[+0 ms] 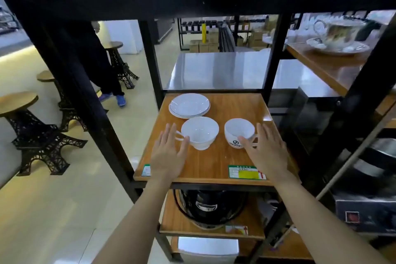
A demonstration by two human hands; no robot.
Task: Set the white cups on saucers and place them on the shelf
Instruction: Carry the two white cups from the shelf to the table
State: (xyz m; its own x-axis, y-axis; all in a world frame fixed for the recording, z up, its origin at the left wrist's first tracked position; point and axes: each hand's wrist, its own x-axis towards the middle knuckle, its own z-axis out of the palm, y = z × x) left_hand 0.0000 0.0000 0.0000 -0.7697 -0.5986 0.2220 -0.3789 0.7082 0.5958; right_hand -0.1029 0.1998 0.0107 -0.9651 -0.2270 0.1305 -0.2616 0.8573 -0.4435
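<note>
Cups first: two white ones sit directly on the wooden shelf (218, 163), not on saucers atm. Left cup (200, 132) is upright w/ its handle pointing left; right cup (239, 132) is tilted a bit toward the camera, has a dark logo on the front, handle on the right side. They're near each other but not touching.

Saucers (189, 105) are stacked at the back left of the same shelf, just behind the left cup, looks like 2 of them w/ a thin dark rim line.

Left hand (169, 156) is flat, fingers spread, palm down, thumb right by the left cup's handle, can't tell if it's actually touching. Right hand (266, 150) is also spread open, thumb over the front of the right cup, fingers by its handle, not gripping anything afaict.

Green/yellow label (246, 172) is stuck on the shelf's front edge btw. A black pot-like appliance (209, 207) sits on the shelf below.
</note>
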